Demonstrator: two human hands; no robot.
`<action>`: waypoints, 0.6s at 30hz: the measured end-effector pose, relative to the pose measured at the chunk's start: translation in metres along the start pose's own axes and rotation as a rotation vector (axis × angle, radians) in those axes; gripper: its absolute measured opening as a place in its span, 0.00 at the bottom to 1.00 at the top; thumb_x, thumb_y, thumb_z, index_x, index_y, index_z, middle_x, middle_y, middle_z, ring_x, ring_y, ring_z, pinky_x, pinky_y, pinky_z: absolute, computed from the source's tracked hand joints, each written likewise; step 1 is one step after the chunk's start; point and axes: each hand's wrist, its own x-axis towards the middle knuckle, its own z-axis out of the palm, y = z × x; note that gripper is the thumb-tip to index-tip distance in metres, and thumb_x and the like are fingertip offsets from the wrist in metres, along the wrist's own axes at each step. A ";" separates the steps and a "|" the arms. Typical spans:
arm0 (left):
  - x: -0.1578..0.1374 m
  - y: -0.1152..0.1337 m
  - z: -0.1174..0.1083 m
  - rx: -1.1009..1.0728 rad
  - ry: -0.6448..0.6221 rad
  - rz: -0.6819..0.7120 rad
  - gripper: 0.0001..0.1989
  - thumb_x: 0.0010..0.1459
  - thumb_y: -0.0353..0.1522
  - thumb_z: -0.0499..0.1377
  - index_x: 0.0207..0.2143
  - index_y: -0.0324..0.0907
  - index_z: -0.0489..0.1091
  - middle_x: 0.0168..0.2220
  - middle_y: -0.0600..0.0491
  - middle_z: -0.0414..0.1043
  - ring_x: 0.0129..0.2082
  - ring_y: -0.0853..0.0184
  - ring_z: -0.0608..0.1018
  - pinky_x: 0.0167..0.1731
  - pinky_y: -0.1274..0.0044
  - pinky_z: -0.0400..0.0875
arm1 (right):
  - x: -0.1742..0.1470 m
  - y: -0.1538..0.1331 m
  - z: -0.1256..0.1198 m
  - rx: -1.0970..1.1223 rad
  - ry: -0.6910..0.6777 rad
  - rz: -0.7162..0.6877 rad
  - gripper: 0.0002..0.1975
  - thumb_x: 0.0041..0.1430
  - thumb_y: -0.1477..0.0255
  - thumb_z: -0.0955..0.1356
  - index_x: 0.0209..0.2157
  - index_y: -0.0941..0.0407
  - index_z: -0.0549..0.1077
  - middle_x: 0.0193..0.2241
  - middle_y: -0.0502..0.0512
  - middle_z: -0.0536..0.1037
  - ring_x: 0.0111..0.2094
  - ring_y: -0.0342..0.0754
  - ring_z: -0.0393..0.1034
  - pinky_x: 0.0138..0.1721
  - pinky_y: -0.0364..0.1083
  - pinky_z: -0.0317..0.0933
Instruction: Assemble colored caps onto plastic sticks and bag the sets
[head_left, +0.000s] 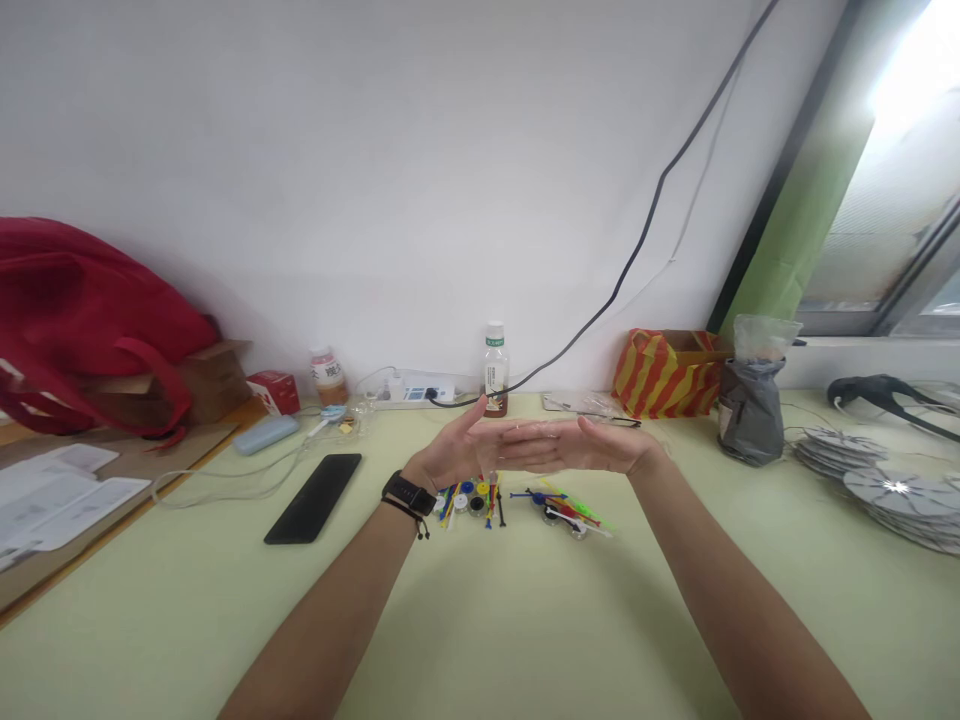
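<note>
Both of my hands are raised over the table, palms turned toward me and thumbs up. The fingers of my left hand are stretched out flat and overlap those of my right hand, which are straight too. A faint clear glint shows around the fingers; I cannot tell what it is. Below my left hand lies a pile of small coloured plastic sticks and round discs. A second pile of coloured sticks and discs lies beneath my right hand. A black watch is on my left wrist.
At left are a black phone, a blue case, white cables and a red bag. Behind my hands stands a bottle. To the right are a striped bag, a grey bag and stacked grey discs.
</note>
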 end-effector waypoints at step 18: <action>-0.021 0.038 -0.016 0.233 0.353 0.160 0.40 0.62 0.63 0.45 0.61 0.47 0.70 0.63 0.44 0.70 0.62 0.50 0.72 0.59 0.61 0.64 | 0.004 -0.003 0.003 0.090 0.028 -0.087 0.44 0.60 0.35 0.58 0.67 0.48 0.64 0.67 0.56 0.67 0.70 0.58 0.54 0.69 0.57 0.46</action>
